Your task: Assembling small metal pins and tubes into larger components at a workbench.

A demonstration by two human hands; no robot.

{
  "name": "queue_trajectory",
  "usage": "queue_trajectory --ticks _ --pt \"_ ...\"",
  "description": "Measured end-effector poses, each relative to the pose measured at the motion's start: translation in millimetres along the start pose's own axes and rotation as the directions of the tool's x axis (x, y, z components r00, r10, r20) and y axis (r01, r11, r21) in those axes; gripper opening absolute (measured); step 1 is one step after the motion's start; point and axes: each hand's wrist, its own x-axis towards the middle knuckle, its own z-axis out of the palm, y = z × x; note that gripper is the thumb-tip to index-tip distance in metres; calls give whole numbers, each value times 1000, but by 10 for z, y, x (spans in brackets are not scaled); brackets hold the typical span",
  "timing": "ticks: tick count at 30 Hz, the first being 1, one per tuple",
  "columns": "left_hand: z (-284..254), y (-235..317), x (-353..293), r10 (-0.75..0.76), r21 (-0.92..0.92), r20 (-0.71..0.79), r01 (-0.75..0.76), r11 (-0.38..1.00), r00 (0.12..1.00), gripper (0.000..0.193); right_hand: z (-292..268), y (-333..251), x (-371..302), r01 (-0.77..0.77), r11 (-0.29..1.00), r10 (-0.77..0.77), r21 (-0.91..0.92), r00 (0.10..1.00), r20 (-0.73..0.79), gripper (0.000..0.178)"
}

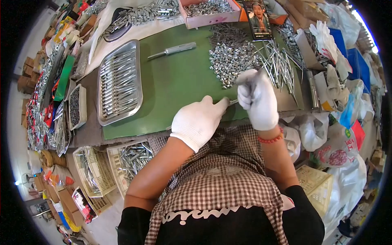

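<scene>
My left hand (198, 121), in a white knit glove, is closed over the near part of the green work mat (179, 77). A slim silver metal piece (233, 102) sticks out past its fingertips toward my right hand. My right hand (261, 100), gloved too, is raised with its fingers curled and thumb up; what it holds, if anything, is hidden. Beyond it lie a heap of small shiny metal fittings (230, 63) and a spread of thin metal rods (279, 67). A metal tray (140, 81) with rows of slim silver pieces stands left of my hands.
A screwdriver-like tool (173, 50) lies across the mat. At the back are a pink-rimmed box (212, 19) of metal parts and a phone (258, 20). Cream plastic baskets (116, 163) of metal pieces stand below the table's front edge; plastic bags (314, 132) crowd the right.
</scene>
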Motion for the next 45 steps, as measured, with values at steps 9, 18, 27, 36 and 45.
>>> queue_trajectory --ticks 9,18,27,36,45 --pt "-30 28 28 19 5 61 -19 1000 998 16 184 306 132 183 881 -183 437 982 -43 48" --pt "-50 113 232 88 108 117 -101 989 989 13 121 283 80 285 867 -249 409 958 -139 53" --pt "-159 -321 -1246 -350 -62 -267 346 936 898 18 -30 305 112 174 769 -184 614 982 -48 49" --pt "-447 -650 -1731 -481 60 -211 502 863 851 11 109 244 108 117 858 -109 499 993 -45 49" --pt "-306 -1268 1020 30 247 -213 24 969 977 25 86 241 28 116 986 -121 119 992 31 21"
